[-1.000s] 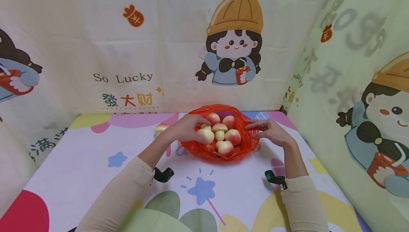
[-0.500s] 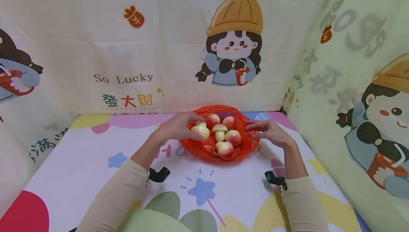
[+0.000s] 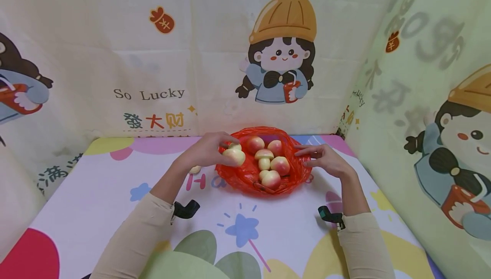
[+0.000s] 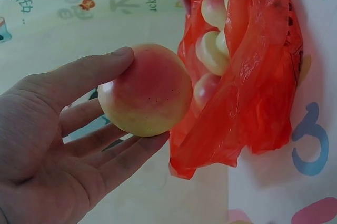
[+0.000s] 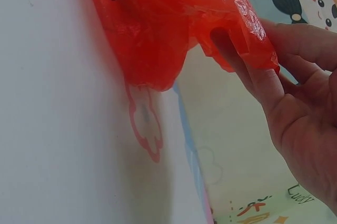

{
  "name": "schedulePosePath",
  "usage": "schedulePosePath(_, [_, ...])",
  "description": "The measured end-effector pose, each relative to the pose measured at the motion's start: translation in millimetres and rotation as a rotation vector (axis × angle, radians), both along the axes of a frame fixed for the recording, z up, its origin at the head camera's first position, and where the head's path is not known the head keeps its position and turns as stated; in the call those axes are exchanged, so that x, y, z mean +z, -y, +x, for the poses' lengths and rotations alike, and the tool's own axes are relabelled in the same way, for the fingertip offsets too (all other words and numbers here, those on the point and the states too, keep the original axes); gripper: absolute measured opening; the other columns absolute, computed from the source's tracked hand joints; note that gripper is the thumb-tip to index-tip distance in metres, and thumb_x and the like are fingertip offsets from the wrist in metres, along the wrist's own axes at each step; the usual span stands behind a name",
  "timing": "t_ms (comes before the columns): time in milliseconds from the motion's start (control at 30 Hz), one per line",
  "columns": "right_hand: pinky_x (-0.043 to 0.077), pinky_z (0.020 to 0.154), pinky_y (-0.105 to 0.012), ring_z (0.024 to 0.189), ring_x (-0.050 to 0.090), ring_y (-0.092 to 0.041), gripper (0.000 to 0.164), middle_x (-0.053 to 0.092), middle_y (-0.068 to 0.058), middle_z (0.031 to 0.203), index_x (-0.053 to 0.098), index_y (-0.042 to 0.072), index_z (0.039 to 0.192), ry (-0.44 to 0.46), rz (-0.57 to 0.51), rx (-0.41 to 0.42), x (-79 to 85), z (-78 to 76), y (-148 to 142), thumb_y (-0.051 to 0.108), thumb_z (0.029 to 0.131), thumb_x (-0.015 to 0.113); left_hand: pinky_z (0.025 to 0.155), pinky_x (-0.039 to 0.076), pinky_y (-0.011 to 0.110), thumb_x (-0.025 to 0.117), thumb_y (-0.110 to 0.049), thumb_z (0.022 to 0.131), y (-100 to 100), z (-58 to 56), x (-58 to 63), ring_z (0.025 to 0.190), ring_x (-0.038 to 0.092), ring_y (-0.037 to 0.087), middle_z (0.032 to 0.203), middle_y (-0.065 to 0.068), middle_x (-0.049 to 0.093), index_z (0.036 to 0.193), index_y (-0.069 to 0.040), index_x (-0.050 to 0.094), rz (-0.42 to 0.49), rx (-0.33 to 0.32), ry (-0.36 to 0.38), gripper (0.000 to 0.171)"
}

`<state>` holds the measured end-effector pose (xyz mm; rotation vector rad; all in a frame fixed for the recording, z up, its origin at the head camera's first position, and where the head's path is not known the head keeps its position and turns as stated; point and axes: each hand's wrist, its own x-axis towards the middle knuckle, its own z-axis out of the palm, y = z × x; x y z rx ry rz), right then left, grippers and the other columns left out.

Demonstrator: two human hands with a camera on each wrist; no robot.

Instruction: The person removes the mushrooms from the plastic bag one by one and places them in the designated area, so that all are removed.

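My left hand [image 3: 205, 149] holds a toy mushroom [image 3: 235, 157] at the left rim of a red plastic bag [image 3: 239, 181]. Its pink and cream cap [image 4: 147, 89] fills the left wrist view, pinched between thumb and fingertips, beside the bag's mouth. Inside the spread bag lie several more mushrooms [image 3: 264, 158] with pinkish caps and cream stems. My right hand [image 3: 326, 159] keeps hold of the bag's right rim. Up close, the right hand [image 5: 305, 108] has the thin red film [image 5: 152, 29] between its digits, one of them showing through the film.
Another pale mushroom [image 3: 195, 169] lies on the table left of the bag, mostly behind my left wrist. A printed cloth [image 3: 96, 210] covers the table. Cartoon-printed curtains [image 3: 215, 57] rise right behind the far edge and along both sides.
My left hand has drawn the mushroom leftward, from over the bag's contents to its left rim. My right hand stays at the right rim.
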<state>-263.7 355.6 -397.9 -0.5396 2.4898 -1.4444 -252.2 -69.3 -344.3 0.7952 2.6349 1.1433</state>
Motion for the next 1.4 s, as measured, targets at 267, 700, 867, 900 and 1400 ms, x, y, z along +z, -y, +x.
schedulePosePath(267, [0.061,0.089,-0.033,0.142,0.043,-0.042,0.034,0.056,-0.012,0.154,0.076,0.008,0.124,0.001,0.005,-0.008,0.6,-0.3,0,0.006,0.09,0.072,0.083,0.064,0.038,0.088,-0.028,0.083,11,-1.1,-2.2,0.125,0.061,0.03,0.136,0.002,0.063,0.137,-0.015,0.068,0.058,0.007,0.015,0.059])
schedulePosePath(700, [0.06,0.091,-0.033,0.143,0.043,-0.042,0.035,0.056,-0.012,0.154,0.076,0.007,0.125,-0.002,-0.001,-0.001,0.7,0.9,1,0.006,0.09,0.071,0.083,0.064,0.041,0.088,-0.034,0.081,33,-0.2,-5.0,0.127,0.061,0.032,0.139,0.002,0.061,0.14,-0.016,0.065,0.068,0.088,0.048,0.066])
schedulePosePath(867, [0.059,0.093,-0.032,0.143,0.044,-0.042,0.034,0.056,-0.012,0.154,0.076,0.007,0.124,-0.005,0.003,0.003,-0.3,0.7,1,0.005,0.091,0.07,0.084,0.064,0.041,0.089,-0.035,0.081,44,1.3,-7.5,0.124,0.063,0.034,0.138,0.005,0.063,0.14,-0.017,0.066,0.078,0.119,0.053,0.067])
schedulePosePath(900, [0.059,0.093,-0.032,0.143,0.044,-0.042,0.034,0.056,-0.012,0.154,0.076,0.007,0.124,-0.004,0.002,0.003,-0.3,0.8,1,0.005,0.091,0.07,0.085,0.064,0.042,0.09,-0.036,0.08,46,1.6,-8.2,0.123,0.064,0.034,0.138,0.005,0.063,0.14,-0.017,0.066,0.081,0.125,0.049,0.067])
schedulePosePath(1400, [0.061,0.09,-0.034,0.144,0.042,-0.041,0.033,0.055,-0.012,0.155,0.076,0.008,0.125,0.008,-0.001,-0.001,-1.2,-1.1,-1,0.006,0.092,0.071,0.095,0.06,0.05,0.091,-0.031,0.08,86,6.6,-11.1,0.126,0.064,0.035,0.137,0.006,0.065,0.14,-0.018,0.066,0.111,0.174,0.003,0.066])
